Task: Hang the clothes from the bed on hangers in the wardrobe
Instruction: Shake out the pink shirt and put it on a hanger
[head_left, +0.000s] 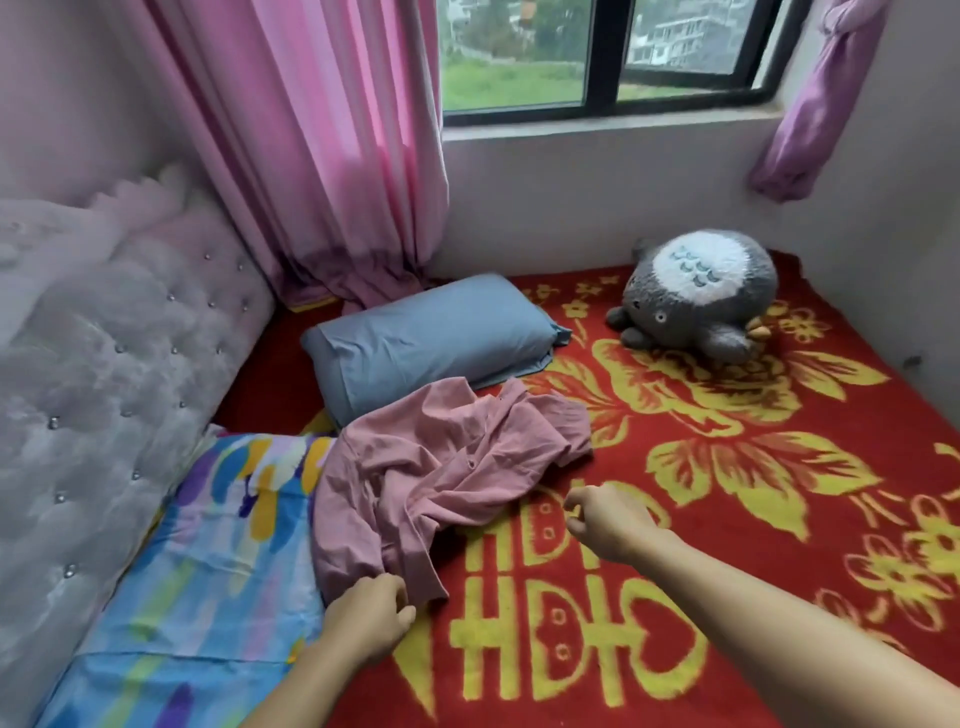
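From the head view, one pink garment (441, 478) is seen lying crumpled on the bed, between a multicoloured cloth (218, 545) and the open middle of the red blanket (727, 519). Its long axis is laid on a diagonal, from the near hem at lower left up to a ribbed cuff at far right, which points towards the plush toy (701, 296). The fabric is thin, soft and heavily creased; one small button is visible near its middle. Its far edge touches one smooth blue-grey pillow (431, 338).

The left hand (369, 618) is placed at the near hem with fingers curled; whether cloth is pinched cannot be told. The right hand (608, 519) is held just beside the garment's right edge, fingers bent, thumb and forefinger apart, nothing gripped.

The blanket is fuzzy, patterned with yellow flowers. One round grey and white toy is counted, one tufted, studded headboard (119, 364), and two curtains: one pink (322, 156), one purple (810, 104), knotted.
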